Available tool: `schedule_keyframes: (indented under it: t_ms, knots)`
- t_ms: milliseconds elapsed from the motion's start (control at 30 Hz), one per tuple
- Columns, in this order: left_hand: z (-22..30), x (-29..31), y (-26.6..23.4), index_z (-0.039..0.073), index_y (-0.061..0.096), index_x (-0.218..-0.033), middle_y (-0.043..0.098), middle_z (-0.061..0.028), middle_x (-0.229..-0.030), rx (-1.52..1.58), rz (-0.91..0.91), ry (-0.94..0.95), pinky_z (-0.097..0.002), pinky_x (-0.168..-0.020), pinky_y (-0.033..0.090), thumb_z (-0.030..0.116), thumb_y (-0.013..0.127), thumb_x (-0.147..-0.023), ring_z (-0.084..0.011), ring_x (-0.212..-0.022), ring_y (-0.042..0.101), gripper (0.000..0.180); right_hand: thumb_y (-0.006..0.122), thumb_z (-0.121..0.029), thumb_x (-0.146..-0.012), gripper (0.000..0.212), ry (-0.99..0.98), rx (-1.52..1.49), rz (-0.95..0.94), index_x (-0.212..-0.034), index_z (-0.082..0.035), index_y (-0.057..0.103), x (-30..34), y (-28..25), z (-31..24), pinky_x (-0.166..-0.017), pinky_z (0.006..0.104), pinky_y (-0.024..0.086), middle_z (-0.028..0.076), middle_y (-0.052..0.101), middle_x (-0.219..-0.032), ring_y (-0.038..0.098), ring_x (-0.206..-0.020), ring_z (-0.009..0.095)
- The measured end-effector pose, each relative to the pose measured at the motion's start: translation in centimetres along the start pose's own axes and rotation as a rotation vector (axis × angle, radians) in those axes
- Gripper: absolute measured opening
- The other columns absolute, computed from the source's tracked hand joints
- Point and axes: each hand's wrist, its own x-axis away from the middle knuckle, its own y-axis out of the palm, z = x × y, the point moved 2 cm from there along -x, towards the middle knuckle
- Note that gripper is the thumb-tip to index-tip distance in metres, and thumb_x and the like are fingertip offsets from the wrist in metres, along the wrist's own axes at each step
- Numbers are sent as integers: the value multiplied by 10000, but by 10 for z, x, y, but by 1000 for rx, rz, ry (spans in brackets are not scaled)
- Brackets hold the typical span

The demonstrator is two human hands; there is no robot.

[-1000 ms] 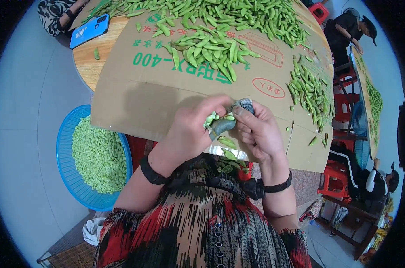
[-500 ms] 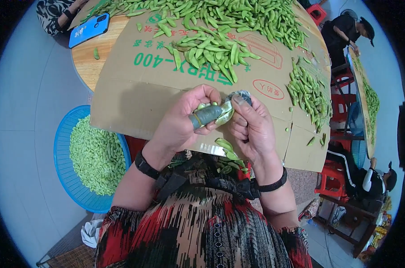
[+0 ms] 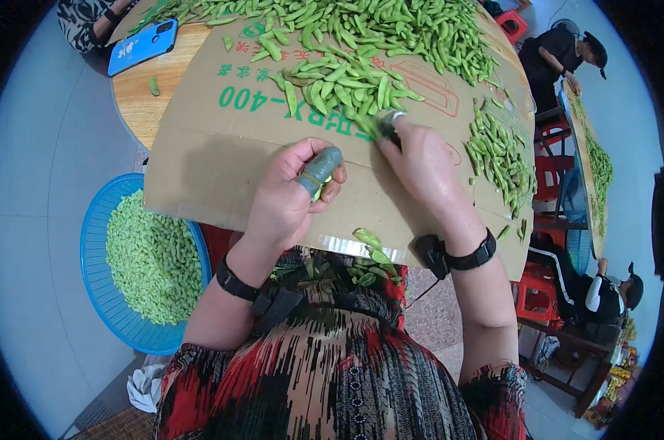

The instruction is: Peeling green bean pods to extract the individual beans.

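A large sheet of brown cardboard (image 3: 222, 169) lay over a round wooden tabletop (image 3: 145, 99), its near edge reaching the person's lap. To the left, lower down, stood a blue plastic basket (image 3: 97, 293) filled with pale green shelled beans (image 3: 152, 257). Green bean pods (image 3: 376, 29) were heaped across the far part of the cardboard, a smaller pile (image 3: 343, 81) lay nearer the middle, and another strip of pods (image 3: 497, 154) ran along the right side. A blue phone (image 3: 143, 45) rested on the tabletop at the far left, beside another person's patterned sleeve (image 3: 83, 18). The right hand (image 3: 420, 165), with a black band at the wrist, was stretched forward onto the cardboard with its fingertips at the near edge of the middle pile; the fingers were bent down over a pod (image 3: 369, 126) there, but whether they had closed on it could not be told. The left hand (image 3: 288, 198), also with a dark wristband, hovered above the near part of the cardboard, loosely curled, its thumb covered by a grey-green rubber cot (image 3: 319, 167); a bit of bright green showed just under the thumb, too small to identify. A few empty pods (image 3: 372, 253) lay at the cardboard's near edge and in the lap.
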Motion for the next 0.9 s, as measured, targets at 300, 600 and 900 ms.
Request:
schedule_keyframes:
  t_ms: [300, 600, 900]
  knots:
    - [-1, -2, 11, 11, 473, -1215, 540, -28, -825, -88, 81, 4, -162, -459, 303, -2, 510, -843, -64, -602, 454, 374, 595, -115, -812, 126, 277, -824, -108, -815, 10, 578, 30, -8, 8, -440, 292, 404, 45, 544, -584, 528, -483, 155]
    - [-16, -1, 13, 27, 595, -975, 596, -21, -799, 160, -78, 37, -156, -463, 308, 33, 599, -823, -50, -605, 468, 152, 502, -177, -920, 127, 339, -1418, -494, -912, -53, 524, 64, -15, -23, -423, 168, 249, -59, 433, -621, 329, -489, 14]
    - [-21, 3, 22, 31, 589, -919, 591, -2, -809, -182, 128, 252, -158, -483, 313, 27, 593, -819, -19, -602, 448, 100, 404, -187, -967, 205, 223, -1374, -435, -827, -58, 480, 73, -3, -25, -444, 184, 270, -58, 414, -609, 330, -512, 18]
